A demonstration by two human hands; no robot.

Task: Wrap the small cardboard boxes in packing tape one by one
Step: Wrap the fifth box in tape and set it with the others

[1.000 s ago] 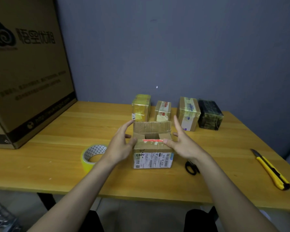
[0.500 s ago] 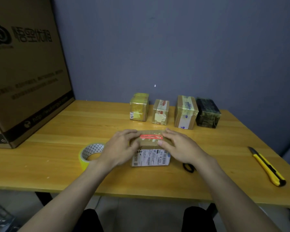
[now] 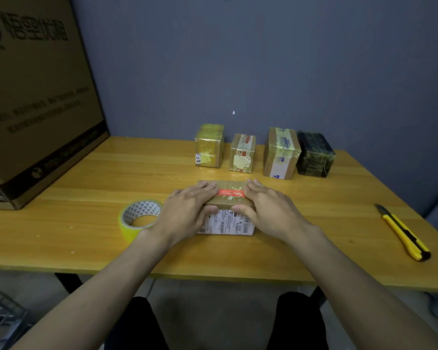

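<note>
On the yellow wooden table [image 3: 86, 198], both hands press flat, fingers straight, on the brown labelled cardboard box [image 3: 228, 215] at centre. Left hand [image 3: 187, 210] should keep the flaps down while right hand [image 3: 268, 210] fetches the yellow tape roll [image 3: 139, 221] at nine o'clock.

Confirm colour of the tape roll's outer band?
Yellow, on the tape roll; its inner core is white with grey triangles. Head view shows it best.
</note>
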